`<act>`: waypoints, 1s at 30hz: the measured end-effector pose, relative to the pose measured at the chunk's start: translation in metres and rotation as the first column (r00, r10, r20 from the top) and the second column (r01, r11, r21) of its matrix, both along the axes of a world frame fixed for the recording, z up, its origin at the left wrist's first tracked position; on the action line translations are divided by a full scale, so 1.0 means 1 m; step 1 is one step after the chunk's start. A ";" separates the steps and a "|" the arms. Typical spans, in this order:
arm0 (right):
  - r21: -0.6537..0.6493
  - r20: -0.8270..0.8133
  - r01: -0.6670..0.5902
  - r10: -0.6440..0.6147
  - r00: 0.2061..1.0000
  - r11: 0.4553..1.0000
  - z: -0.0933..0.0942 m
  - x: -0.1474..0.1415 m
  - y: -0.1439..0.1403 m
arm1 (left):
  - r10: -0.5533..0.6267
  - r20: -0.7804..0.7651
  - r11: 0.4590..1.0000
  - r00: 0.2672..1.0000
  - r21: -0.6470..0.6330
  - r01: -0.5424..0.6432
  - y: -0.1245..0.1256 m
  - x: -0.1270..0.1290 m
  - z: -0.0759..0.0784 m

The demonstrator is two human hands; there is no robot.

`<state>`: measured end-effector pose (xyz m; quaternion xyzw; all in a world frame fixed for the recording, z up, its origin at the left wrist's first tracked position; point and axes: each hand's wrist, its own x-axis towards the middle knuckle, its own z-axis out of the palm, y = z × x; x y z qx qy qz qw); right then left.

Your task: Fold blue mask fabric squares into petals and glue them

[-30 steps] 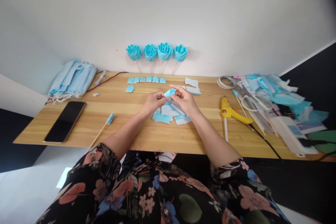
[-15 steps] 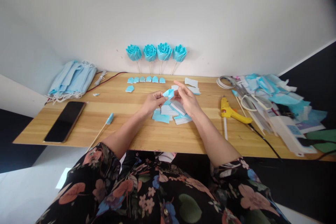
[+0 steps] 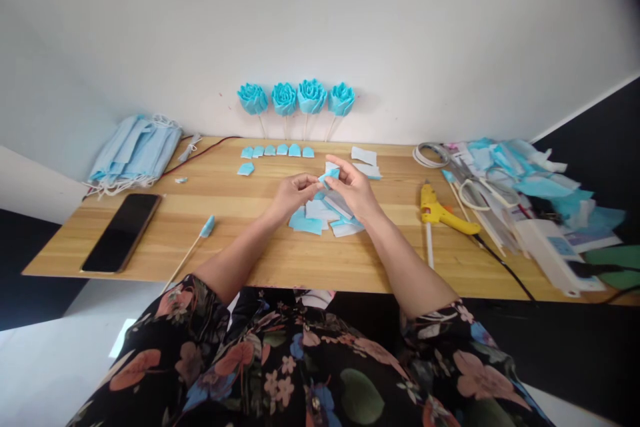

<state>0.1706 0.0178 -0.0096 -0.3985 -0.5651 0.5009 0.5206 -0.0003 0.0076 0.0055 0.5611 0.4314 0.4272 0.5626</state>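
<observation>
Both hands meet above the middle of the light wooden tabletop (image 3: 240,240). The left hand (image 3: 293,192) and the right hand (image 3: 353,188) each pinch one end of a small light-blue folded fabric piece (image 3: 330,175), fingertips closed on it from either side; the right index finger is extended above the piece. The piece is held clear of the table, just above a loose pile of blue and white cut fabric squares (image 3: 323,213) lying directly beneath the hands. It is thin, matte, pale turquoise, creased into a short pointed shape; finer detail of the fold cannot be made out. Behind the hands, a row of small blue petal-shaped cut pieces (image 3: 277,151) lies near the table's far edge, with one more piece set apart at its left end. Four finished blue fabric roses on thin sticks (image 3: 296,97) lean against the white wall. At far left sits a stack of light-blue surgical masks (image 3: 136,152), with a black smartphone (image 3: 122,231) lying flat nearer the front edge and a wooden stick with a blue tip (image 3: 195,247) beside it. To the right lies a yellow glue gun (image 3: 443,210), and beyond it a heap of mask scraps and ear loops (image 3: 510,180).
</observation>
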 end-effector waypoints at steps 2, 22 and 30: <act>0.010 0.015 -0.001 0.000 1.000 1.000 0.001 0.000 0.000 | 0.026 0.026 1.000 0.999 0.015 -0.027 0.001 0.000 0.000; -0.064 -0.010 -0.078 0.078 0.997 0.995 0.002 -0.003 -0.003 | 0.029 0.094 0.998 0.995 0.046 -0.033 0.002 -0.002 -0.001; -0.182 -0.184 -0.126 0.093 0.979 0.975 0.007 0.004 -0.001 | 0.027 0.116 0.998 0.993 0.047 -0.033 0.003 -0.004 -0.001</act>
